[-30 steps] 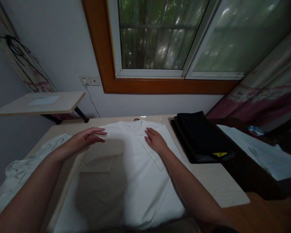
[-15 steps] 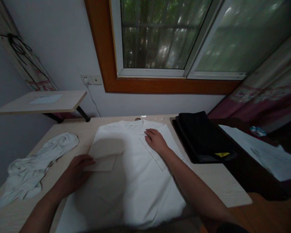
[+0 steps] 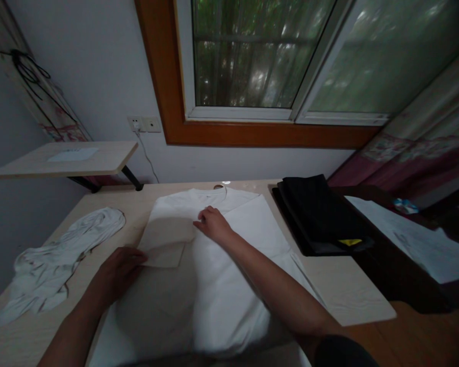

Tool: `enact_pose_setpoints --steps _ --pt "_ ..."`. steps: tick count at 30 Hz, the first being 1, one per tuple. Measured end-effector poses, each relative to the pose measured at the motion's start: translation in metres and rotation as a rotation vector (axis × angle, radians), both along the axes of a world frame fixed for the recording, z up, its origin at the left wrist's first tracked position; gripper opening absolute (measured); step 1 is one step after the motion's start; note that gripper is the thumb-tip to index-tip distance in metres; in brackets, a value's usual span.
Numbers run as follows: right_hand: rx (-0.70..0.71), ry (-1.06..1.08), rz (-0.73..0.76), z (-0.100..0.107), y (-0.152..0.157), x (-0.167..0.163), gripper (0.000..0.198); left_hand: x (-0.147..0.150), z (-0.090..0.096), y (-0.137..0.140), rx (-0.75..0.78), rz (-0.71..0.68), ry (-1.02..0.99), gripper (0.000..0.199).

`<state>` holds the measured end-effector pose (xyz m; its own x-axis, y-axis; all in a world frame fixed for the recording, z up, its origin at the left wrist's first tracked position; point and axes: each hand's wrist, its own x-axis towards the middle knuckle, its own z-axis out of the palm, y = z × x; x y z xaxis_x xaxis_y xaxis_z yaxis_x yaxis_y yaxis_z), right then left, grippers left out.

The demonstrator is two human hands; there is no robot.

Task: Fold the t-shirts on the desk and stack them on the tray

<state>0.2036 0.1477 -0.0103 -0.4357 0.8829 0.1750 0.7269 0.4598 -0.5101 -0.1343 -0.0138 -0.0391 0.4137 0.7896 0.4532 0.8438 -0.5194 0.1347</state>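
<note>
Beneath the right grip [image 3: 215, 226] lies a white shirt [image 3: 214, 285].

A white shirt [image 3: 208, 283] lies lightly creased on the pale table [image 3: 135, 211], its round collar [image 3: 210, 194] toward the table's far edge, the sleeve [image 3: 166, 255] nearer the table's left end folded inward.

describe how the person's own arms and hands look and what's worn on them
The left hand and right hand are bare, with no gloves or watch visible. A dark sleeve covers the near end of the right arm; no sleeve shows on the left arm.
</note>
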Motion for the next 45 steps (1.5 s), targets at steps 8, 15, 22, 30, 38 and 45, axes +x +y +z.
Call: enact_pose_setpoints --steps 8,15,22,30,38,45 --pt "-0.180 0.169 -0.025 0.003 -0.002 -0.015 0.008 0.002 -0.001 -0.005 -0.032 0.095 -0.071 0.022" --pt "-0.541 0.677 -0.093 0.004 0.005 -0.001 0.009 0.003 0.001 -0.007 -0.039 0.070 -0.113 0.022" --pt "-0.785 0.857 -0.167 0.000 -0.003 0.011 0.026 0.014 0.006 -0.004 -0.004 -0.049 -0.045 0.022" --pt "-0.909 0.806 -0.017 0.003 -0.030 0.012 0.061 0.014 0.009 -0.003 0.017 0.016 -0.004 0.015" --pt "-1.000 0.744 0.223 0.017 -0.056 0.006 0.069 0.011 0.008 -0.005 -0.066 0.084 -0.042 0.013" --pt "-1.059 0.546 0.387 0.016 -0.070 -0.003 0.035 0.012 0.007 -0.005 -0.074 0.070 -0.038 0.017"
